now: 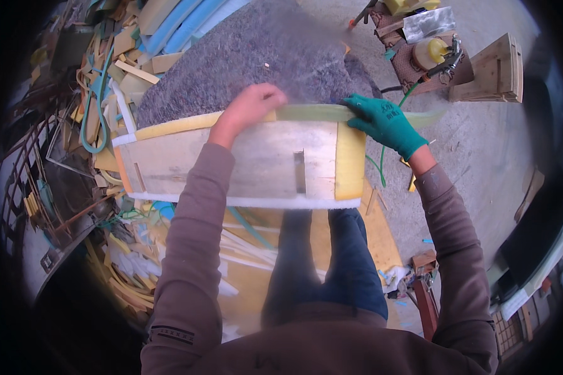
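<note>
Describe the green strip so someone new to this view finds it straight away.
Find the pale wooden panel, above the person's legs in the picture. Along its far edge, the green strip starts near the bare left hand, runs to the gloved right hand and sticks out beyond the panel's right end. Its colour and overhanging end set it apart from the yellow foam edging farther left.

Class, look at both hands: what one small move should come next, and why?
Probably press the green strip along the far edge of the wooden panel with the gloved right hand: that hand grips it there, and its end juts out past the panel's right side.
</note>
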Available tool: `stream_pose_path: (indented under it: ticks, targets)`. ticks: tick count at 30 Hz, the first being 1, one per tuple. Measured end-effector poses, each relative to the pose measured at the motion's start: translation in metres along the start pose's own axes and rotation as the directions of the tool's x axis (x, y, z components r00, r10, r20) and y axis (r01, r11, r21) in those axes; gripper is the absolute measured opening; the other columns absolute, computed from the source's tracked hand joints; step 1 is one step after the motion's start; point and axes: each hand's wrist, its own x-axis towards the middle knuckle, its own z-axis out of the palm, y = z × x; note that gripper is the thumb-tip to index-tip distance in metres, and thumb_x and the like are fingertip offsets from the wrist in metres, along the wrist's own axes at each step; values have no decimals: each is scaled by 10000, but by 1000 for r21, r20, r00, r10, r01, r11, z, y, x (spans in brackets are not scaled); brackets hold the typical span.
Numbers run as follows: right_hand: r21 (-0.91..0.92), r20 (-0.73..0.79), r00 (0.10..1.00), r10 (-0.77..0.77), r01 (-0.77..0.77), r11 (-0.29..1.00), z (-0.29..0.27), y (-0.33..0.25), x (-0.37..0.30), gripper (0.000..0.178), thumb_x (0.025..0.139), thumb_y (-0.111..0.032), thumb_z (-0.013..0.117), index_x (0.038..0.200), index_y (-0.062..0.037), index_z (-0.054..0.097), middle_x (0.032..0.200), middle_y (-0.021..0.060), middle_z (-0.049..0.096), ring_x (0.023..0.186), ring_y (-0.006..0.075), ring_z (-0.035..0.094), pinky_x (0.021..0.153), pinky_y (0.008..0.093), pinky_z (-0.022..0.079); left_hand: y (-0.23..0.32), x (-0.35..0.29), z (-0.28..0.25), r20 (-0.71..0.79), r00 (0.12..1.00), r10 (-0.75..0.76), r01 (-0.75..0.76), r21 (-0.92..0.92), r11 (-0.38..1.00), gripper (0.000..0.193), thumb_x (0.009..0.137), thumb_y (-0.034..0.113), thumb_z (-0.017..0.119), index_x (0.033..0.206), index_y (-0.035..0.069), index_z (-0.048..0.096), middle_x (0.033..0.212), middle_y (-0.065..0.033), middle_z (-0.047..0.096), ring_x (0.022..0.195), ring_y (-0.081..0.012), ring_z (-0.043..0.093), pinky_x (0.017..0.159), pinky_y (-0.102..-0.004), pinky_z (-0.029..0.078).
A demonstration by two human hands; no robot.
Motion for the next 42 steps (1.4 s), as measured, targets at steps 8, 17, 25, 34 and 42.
stream_pose_path:
  ticks: [8,17,25,34,42]
  targets:
    - [-246,-128,980,-149,114,963,21,11,-2,348,1004,-254,757,1331,-136,733,1286,142,778,1059,384,764,883,483,595,1,4,-1,12,999,-31,31,13,999,357,1125,320,647,1222,19,813,1081,-61,799,1041,-166,708,986,-340,548]
    - [-357,49,997,-58,71,932,21,1,6,321,1024,-255,730,1325,-149,698,1222,82,689,1038,312,720,885,462,535,-4,0,5,13,995,97,-97,28,995,277,1072,272,738,1228,64,834,1030,-42,726,1004,-184,674,925,-365,543]
    - [-217,-36,998,-52,43,975,-3,2,-3,456,962,-203,781,1397,-115,680,1226,153,760,1069,341,759,888,462,570,10,-13,18,-36,988,151,-130,343,930,279,987,322,779,1191,153,870,1077,-70,691,1162,-316,620,1052,-447,512]
    - [214,42,990,135,-140,967,-27,35,-31,567,958,-224,804,1496,-113,663,1267,195,779,1119,397,762,965,468,599,19,-12,18,-39,980,196,-160,432,887,227,969,271,774,1104,104,850,1011,-75,688,1056,-324,619,954,-452,504]
    - [-77,-163,986,-16,3,997,-13,32,-30,385,951,-157,798,1326,-118,720,1147,84,785,1030,317,769,876,438,604,41,-8,34,-8,972,236,-212,410,887,288,957,114,745,1237,54,782,1149,-103,693,1155,-316,645,1045,-415,525]
